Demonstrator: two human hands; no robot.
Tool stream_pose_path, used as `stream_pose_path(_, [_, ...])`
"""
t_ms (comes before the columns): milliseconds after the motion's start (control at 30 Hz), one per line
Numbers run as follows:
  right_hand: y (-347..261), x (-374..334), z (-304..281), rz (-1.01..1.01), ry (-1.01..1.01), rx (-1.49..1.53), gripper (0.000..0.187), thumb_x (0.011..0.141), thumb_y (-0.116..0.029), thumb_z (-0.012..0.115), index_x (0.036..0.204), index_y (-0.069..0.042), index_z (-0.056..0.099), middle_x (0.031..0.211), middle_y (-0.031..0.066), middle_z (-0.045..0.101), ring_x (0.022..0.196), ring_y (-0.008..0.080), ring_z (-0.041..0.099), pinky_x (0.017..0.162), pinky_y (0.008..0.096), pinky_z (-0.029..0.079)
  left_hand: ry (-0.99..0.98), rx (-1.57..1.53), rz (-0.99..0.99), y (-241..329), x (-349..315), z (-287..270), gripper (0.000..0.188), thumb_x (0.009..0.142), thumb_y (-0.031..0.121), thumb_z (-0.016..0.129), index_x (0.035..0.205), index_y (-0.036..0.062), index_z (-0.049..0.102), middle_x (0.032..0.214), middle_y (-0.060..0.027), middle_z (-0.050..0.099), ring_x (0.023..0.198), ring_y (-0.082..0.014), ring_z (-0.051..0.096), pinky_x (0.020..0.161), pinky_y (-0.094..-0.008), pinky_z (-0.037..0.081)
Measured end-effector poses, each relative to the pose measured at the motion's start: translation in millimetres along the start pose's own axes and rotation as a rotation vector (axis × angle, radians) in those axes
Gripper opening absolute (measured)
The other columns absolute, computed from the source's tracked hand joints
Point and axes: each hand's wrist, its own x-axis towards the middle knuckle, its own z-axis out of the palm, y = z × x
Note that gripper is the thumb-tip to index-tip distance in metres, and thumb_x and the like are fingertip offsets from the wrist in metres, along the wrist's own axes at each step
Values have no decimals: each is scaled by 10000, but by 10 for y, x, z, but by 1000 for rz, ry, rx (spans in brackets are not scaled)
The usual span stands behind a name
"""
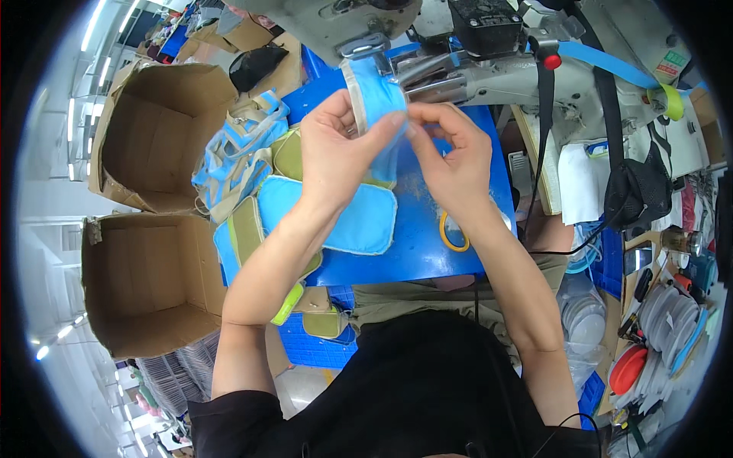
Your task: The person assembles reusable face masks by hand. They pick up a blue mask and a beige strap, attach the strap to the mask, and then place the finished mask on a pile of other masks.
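Blue piece: one, pale-edged along its left side, at the machine (427, 84) near the table's far side; the piece (378, 95) has its long axis running roughly up and down the view, top end at the presser foot (365, 47), lower end hanging toward the person and slightly right.
Left hand (334, 145): gripping the piece's left side, thumb laid across its face, the other fingers curled at the edge and partly hidden.
Right hand (454, 156): thumb and forefinger pinched on the piece's right edge, the other fingers loosely bent.
Table (427, 258): blue; its near edge runs just before the lap; bare room lies between pad and yellow ring, and along the near edge.
Tight side: the machine closes off the top and upper right, metal parts just beside the right fingertips.
Pad (336, 217): one flat blue one, uncovered in good part, its long axis running across the table, partly under the left forearm.
Yellow ring (454, 233): one, near the right forearm.
Straps (240, 156): one blue-and-beige heap, too tangled to count.
Cartons (164, 137): two, open, left of the table.
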Motion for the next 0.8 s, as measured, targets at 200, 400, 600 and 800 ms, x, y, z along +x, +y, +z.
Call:
stream_pose_path(200, [-132,-8,33,160,26,99,191,913,-53,702,1099,-28,737,1024,107,750,870,170,711,745,307,569,-19,-133,-112,68,120,-23,264,851,30,796,1079,-17,672,952,-82,756,791,-103,701,724,-255,575])
stream_pose_path(400, [-80,-115,135,254,93,246,213,882,-72,754,1080,-7,715,959,100,735,864,142,692,731,297,580,-16,-155,-147,55,141,-53,330,858,35,799,1142,-17,639,996,-82,754,853,-110,702,773,-255,563])
stream_pose_path(600, [50,-196,181,218,84,238,208,844,-62,791,1027,-6,708,883,64,703,826,111,665,654,265,547,-79,-105,-107,65,124,-192,298,887,11,762,1153,-20,631,1043,-88,751,893,-118,704,798,-257,552])
stream_pose_path(800, [39,-204,157,126,83,189,213,853,-51,774,1045,-5,694,886,59,689,783,88,643,578,234,508,-224,-248,-275,72,200,-272,250,958,105,700,1183,10,644,1057,-66,740,956,-128,697,890,-289,547])
